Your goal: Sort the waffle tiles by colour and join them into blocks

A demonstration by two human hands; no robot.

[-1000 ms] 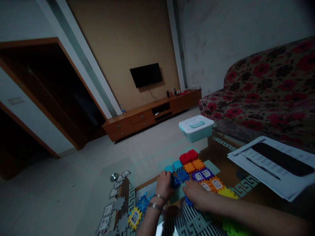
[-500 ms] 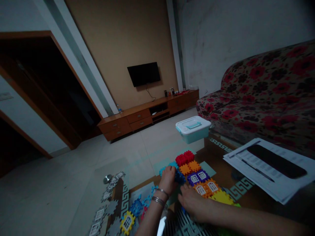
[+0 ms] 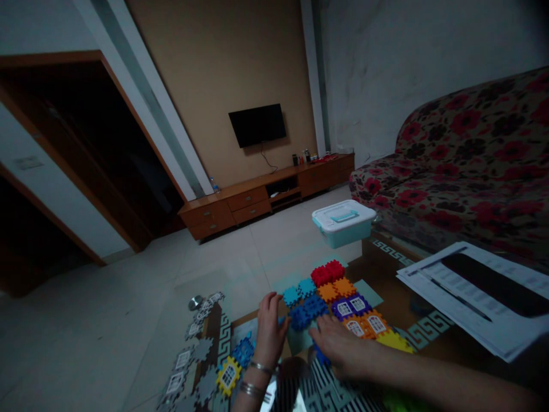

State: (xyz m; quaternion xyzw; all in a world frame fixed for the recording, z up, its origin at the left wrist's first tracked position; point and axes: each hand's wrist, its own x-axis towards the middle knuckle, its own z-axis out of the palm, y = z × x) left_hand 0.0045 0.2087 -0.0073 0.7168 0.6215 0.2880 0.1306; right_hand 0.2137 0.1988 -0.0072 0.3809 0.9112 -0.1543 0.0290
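My left hand [image 3: 271, 326], with metal bangles at the wrist, is raised just left of the block rows, its fingers apart and nothing visible in them. Beside it lie two light-blue toothed blocks [image 3: 299, 292] and a dark-blue pair [image 3: 307, 312]. My right hand [image 3: 337, 343] is low over the glass by the dark-blue pair, fingers bent down. Another blue block [image 3: 321, 356] shows between its fingers and thumb, mostly hidden. To the right run red blocks [image 3: 327, 273], orange blocks [image 3: 336, 289], purple window blocks [image 3: 350, 306], orange window blocks [image 3: 366, 325] and yellow blocks [image 3: 394, 341].
Grey blocks [image 3: 201, 349], a yellow window block [image 3: 229, 376] and blue blocks [image 3: 243, 350] lie at the left of the glass table. A lidded teal box [image 3: 344, 223] stands at the far edge. Papers [image 3: 467, 297] with a pen and a black phone [image 3: 497, 284] lie right.
My left hand has drawn back to the left off the blue blocks, uncovering the light-blue and dark-blue pairs. My right hand stays nearly where it was. The view has shifted slightly.
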